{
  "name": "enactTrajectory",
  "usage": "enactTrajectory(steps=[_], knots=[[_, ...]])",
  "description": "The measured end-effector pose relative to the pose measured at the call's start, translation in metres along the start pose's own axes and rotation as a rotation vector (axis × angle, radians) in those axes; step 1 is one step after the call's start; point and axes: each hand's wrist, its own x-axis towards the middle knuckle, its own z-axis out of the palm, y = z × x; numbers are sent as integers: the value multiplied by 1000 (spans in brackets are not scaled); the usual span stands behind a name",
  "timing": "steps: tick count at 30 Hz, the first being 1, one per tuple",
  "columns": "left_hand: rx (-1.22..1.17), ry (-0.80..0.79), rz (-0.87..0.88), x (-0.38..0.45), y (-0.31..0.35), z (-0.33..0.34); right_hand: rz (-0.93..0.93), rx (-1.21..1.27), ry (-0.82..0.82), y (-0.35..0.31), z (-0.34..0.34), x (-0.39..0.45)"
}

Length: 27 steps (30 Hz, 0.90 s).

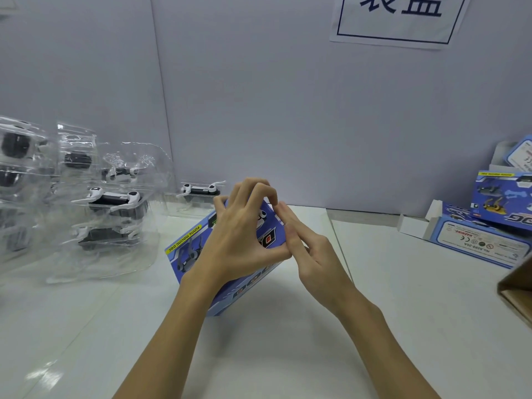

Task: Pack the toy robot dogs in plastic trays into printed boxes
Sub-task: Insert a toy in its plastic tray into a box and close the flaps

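Note:
A blue printed box with a robot dog picture lies tilted on the white table at the centre. My left hand lies over its top, fingers curled round the far end. My right hand presses straight fingers against the box's right end. Several clear plastic trays holding black-and-white toy robot dogs stand stacked at the left. One more tray with a dog sits just behind the box.
More blue printed boxes lie at the right, some with open white flaps. A brown cardboard carton corner juts in at the right edge. A grey partition wall with a paper sign stands behind the white table.

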Motion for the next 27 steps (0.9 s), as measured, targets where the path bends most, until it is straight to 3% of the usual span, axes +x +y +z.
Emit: enactTrajectory(steps=[6, 11, 13, 15, 17, 18, 20, 22, 25, 27], knots=[[-14, -27, -3, 0, 1, -1, 7, 51, 20, 2, 3, -2], [26, -92, -5, -1, 3, 0, 143, 165, 236, 13, 6, 7], [69, -237, -85, -3, -1, -3, 239, 182, 407, 20, -3, 10], [66, -486, -280, -6, -11, -5, 374, 118, 537, 29, -19, 10], [-29, -688, -414, -10, -23, -6, 529, 42, 581, 37, -37, 9], [-121, -708, -455, -12, -28, -6, 588, 30, 585, 39, -45, 9], [-389, -600, -558, -14, -37, -8, 611, 22, 580, 43, -58, 8], [-619, -480, -671, -14, -46, -10, 513, 31, 535, 41, -64, 8], [-816, -343, -786, -18, -56, -9, 305, 2, 420, 35, -62, 8], [-925, -175, -955, -18, -59, -5, 219, 38, 314, 30, -56, 7]])
